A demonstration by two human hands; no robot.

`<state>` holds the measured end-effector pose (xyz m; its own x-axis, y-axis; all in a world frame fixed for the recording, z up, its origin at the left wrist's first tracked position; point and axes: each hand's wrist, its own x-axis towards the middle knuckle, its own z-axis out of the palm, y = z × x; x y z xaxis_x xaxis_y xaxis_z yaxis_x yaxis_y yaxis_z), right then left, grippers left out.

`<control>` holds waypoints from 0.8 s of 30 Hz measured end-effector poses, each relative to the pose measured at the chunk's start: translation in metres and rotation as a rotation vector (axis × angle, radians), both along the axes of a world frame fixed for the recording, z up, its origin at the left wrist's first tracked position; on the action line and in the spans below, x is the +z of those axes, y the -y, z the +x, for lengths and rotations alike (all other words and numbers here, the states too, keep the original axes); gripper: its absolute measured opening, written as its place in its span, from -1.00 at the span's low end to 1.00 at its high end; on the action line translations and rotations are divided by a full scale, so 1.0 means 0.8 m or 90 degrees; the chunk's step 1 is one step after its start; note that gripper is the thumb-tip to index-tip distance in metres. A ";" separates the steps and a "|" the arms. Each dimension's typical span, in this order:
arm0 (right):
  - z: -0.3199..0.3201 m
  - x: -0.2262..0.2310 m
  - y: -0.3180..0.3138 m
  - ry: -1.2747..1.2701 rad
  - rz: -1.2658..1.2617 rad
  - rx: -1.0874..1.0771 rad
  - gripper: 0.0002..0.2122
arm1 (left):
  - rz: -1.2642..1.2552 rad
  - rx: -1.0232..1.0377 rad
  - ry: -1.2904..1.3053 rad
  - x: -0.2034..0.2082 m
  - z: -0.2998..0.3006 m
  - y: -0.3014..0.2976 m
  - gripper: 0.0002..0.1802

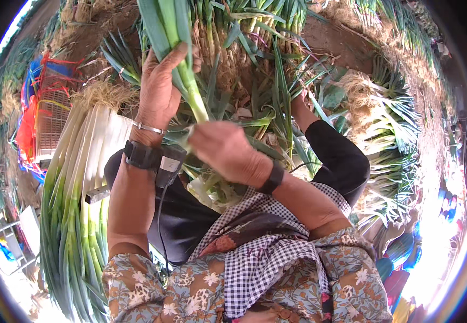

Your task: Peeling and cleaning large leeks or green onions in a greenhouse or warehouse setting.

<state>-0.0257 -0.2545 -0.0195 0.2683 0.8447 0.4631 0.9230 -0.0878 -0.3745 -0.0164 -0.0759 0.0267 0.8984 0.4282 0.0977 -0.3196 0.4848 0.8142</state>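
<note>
Over brown dirt ground, long green leek w/ paler lower stem is in bare L hand, fingers wrapped round it, & bare R hand is at its low. end, too blurred to tell how far fingers are open or if gripping.

- Top, short-sleeved, lower frame: grey-blue ground, brown leaf print, pale flowers, spotted patches.
- Apron, lower centre: black-and-white check, with a dark printed panel across it, reddish motif at its left.
- Trousers, black, right of centre and left of centre.
- Bangle, one, silver-coloured, narrow, left wrist.
- Wristband, black, broad, with blocky dark unit, left wrist.
- Wristband, second, plain dark, right wrist.
- Box, small, dark with light grey face, beside left wrist; thin grey cable running downward.
- Left hand, right hand: bare.
</note>
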 end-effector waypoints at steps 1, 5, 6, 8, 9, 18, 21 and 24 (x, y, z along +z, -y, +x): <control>-0.017 -0.011 0.001 0.048 -0.039 0.088 -0.80 | 0.018 0.038 0.000 -0.003 0.004 -0.007 -0.57; -0.046 -0.015 0.016 -0.005 0.002 0.356 -0.85 | 0.049 0.139 0.034 0.002 0.005 -0.050 -0.48; -0.046 -0.017 0.020 -0.007 0.002 0.358 -0.85 | 0.050 0.146 0.066 0.004 0.003 -0.060 -0.41; -0.039 -0.023 0.027 -0.402 0.027 0.212 -0.82 | 0.067 0.163 0.065 0.015 -0.008 -0.067 -0.38; -0.032 -0.028 0.034 -0.365 0.143 0.129 -0.77 | 0.063 0.190 0.065 0.016 -0.014 -0.071 -0.36; 0.067 -0.234 0.231 -0.194 -0.707 -0.117 -0.70 | -0.065 0.120 0.237 0.021 -0.064 -0.179 -0.43; 0.071 -0.159 0.184 -0.137 -0.719 0.027 -0.77 | -0.104 0.101 0.253 0.013 -0.071 -0.184 -0.38; 0.064 -0.041 0.104 -0.151 -0.259 -0.035 -0.77 | -0.103 0.253 0.169 0.019 -0.066 -0.148 -0.35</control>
<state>0.0254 -0.3380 -0.0527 0.3761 0.9264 0.0184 0.8062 -0.3174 -0.4992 -0.0693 0.0423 0.0422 0.6158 0.7610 0.2040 -0.6907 0.3970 0.6044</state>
